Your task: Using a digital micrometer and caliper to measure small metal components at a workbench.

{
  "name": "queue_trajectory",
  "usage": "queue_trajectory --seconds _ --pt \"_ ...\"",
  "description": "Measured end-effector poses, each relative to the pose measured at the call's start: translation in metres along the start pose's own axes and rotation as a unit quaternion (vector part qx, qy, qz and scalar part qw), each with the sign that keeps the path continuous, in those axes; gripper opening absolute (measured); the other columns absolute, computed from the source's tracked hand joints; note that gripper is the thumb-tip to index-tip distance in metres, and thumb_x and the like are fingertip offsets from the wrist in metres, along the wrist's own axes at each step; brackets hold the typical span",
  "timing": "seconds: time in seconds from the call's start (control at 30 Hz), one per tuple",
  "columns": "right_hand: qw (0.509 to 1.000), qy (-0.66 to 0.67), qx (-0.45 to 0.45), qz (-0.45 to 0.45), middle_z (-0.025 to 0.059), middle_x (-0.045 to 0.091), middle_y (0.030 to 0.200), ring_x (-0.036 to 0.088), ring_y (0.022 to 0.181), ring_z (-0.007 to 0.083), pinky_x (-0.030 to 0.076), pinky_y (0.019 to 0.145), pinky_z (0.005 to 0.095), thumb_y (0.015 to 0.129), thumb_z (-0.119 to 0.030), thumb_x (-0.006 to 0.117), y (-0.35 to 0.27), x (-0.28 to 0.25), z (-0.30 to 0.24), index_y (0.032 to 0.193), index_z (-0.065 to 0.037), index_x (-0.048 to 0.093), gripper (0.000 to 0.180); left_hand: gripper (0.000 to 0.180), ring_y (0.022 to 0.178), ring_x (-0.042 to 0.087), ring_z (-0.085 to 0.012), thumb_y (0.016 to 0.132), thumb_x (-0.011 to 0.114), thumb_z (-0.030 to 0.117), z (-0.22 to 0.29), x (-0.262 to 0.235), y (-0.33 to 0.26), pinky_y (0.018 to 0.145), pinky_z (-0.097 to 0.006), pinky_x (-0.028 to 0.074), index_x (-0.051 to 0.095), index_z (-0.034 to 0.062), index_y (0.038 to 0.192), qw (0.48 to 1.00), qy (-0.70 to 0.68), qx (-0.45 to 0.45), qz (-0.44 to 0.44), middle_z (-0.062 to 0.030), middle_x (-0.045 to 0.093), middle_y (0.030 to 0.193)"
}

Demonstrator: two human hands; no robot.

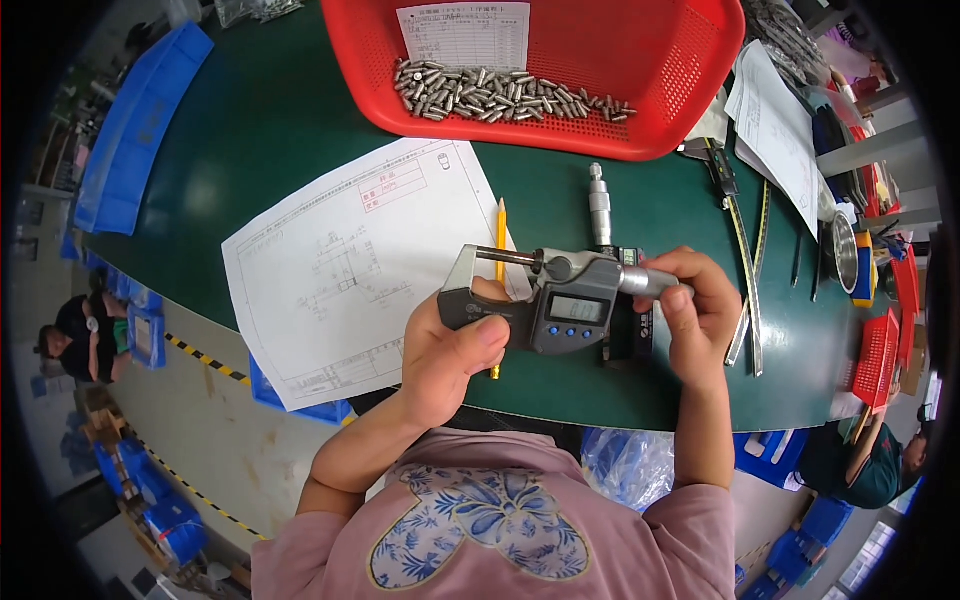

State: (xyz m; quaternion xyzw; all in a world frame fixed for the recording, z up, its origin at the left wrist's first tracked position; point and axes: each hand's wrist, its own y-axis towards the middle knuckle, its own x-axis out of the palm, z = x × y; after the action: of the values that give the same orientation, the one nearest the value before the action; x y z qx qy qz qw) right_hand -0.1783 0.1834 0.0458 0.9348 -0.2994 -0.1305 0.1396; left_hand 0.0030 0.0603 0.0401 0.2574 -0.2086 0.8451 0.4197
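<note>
A digital micrometer (572, 312) with a small display and blue buttons is held level above the green table. My left hand (448, 345) is closed round its C-shaped frame, the thumb pressed on the front. With fingers and thumb my right hand (695, 310) pinches the thimble at the other end. I cannot make out any part between the measuring faces. Under the micrometer lie a yellow pencil (501, 232) and a technical drawing (330, 270). A second micrometer (599, 205) lies behind it, partly hidden by the held one.
A red basket (540, 145) of small metal pins and a paper slip stands at the back. On the right are a caliper (722, 180), paper sheets (775, 130) and a metal bowl (843, 250). A blue bin (140, 130) sits at left. Two people are farther off.
</note>
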Motion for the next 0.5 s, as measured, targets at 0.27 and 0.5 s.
queue_trajectory --seconds 0.27,0.5 --pt "0.979 0.14 0.152 -0.002 0.007 0.056 0.069 0.051 0.051 0.0089 0.041 0.046 0.0196 0.081 -0.025 0.051 -0.001 0.003 -0.001 0.084 0.004 0.054 0.029 0.022 0.047 0.029 -0.0029 0.077 0.049 0.015 0.003 0.006 0.0 0.042 -0.017 0.023 0.045 -0.0056 0.084 1.0 0.015 0.011 -0.006 -0.0013 0.038 0.061" --pt "0.961 0.174 0.214 0.004 0.0074 0.056 0.07 0.049 0.049 0.0085 0.039 0.045 0.0184 0.074 -0.032 0.053 0.001 0.003 -0.004 0.097 0.006 0.05 0.045 0.028 0.047 0.031 -0.0033 0.077 0.048 0.016 -0.001 0.0 0.001 0.043 -0.018 0.025 0.045 -0.0077 0.093 1.0 0.014 0.014 0.005 -0.0006 0.04 0.059"
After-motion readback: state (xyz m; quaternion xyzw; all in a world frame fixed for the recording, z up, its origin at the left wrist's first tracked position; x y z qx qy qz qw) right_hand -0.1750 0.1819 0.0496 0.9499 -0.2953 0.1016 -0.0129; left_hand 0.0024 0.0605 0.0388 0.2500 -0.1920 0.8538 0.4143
